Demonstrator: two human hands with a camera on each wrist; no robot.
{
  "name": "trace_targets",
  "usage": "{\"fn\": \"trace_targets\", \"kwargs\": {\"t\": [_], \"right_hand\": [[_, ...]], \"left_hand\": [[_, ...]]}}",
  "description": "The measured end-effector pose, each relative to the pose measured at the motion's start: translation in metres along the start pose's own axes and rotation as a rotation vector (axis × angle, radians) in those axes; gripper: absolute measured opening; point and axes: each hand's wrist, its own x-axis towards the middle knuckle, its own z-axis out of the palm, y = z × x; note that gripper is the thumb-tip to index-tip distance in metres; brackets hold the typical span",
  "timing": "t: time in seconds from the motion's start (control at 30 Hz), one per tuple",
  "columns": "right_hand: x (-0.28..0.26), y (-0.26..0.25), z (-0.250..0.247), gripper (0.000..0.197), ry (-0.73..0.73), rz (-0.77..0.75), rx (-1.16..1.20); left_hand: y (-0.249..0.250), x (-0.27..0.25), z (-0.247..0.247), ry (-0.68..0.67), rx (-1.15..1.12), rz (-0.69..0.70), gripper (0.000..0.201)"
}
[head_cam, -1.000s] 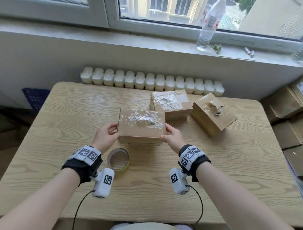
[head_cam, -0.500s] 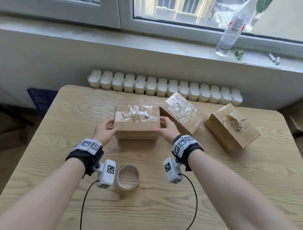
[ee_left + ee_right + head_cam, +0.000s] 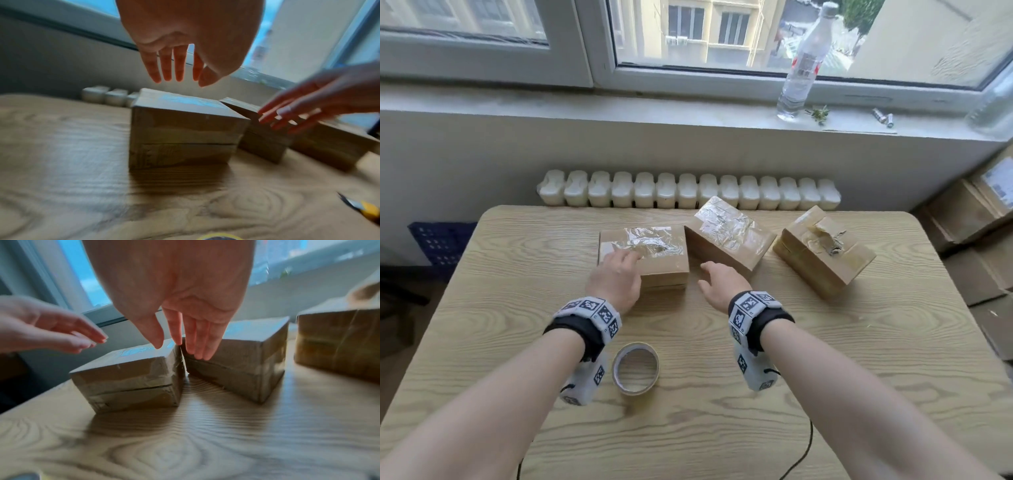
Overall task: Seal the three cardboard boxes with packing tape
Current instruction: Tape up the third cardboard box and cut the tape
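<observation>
Both hands were free of any load. The left hand (image 3: 616,279) hung with its fingers spread and relaxed just above the near left corner of the nearest box (image 3: 643,253), and from the wrist view the fingertips (image 3: 166,76) looked clear of the cardboard, though the blur made contact hard to rule out. The right hand (image 3: 722,281) was likewise loosely spread, its fingers (image 3: 195,344) pointing at the narrow gap where that box met the middle box (image 3: 729,236), which sat turned at an angle just beyond the hand. The third box (image 3: 823,251) stood well off to the right hand's outer side, with crumpled, torn tape on its top. The roll of packing tape (image 3: 635,368) lay flat on the table (image 3: 482,308) behind both hands, between the wrists.

These boxes looked small, stiff and probably light, so a grip across two opposite side walls should have held one squarely; the glossy, wrinkled tape on the lids would likely have been slicker than the bare cardboard sides. The roll seemed easiest to take by its rim or through its core.

No writing on the boxes or roll could be read; a bottle (image 3: 803,65) on the sill beyond carried a label too small to make out
</observation>
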Motion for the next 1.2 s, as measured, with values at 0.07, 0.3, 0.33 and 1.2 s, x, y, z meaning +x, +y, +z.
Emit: {"fn": "trace_targets", "kwargs": {"t": [0.07, 0.3, 0.33, 1.2], "right_hand": [[-0.019, 0.014, -0.011, 0.042, 0.021, -0.007, -0.129], [-0.062, 0.085, -0.057, 0.032, 0.153, 0.049, -0.336], [-0.065, 0.097, -0.063, 0.032, 0.164, 0.062, -0.350], [-0.022, 0.296, -0.086, 0.077, 0.263, 0.530, 0.917]], "left_hand": [[0.030, -0.001, 0.000, -0.034, 0.124, 0.146, 0.032], [0.134, 0.020, 0.011, -0.170, 0.214, 0.302, 0.030], [0.148, 0.024, 0.014, -0.198, 0.204, 0.306, 0.031], [0.300, 0.170, 0.102, -0.404, -0.066, 0.010, 0.018]]}}
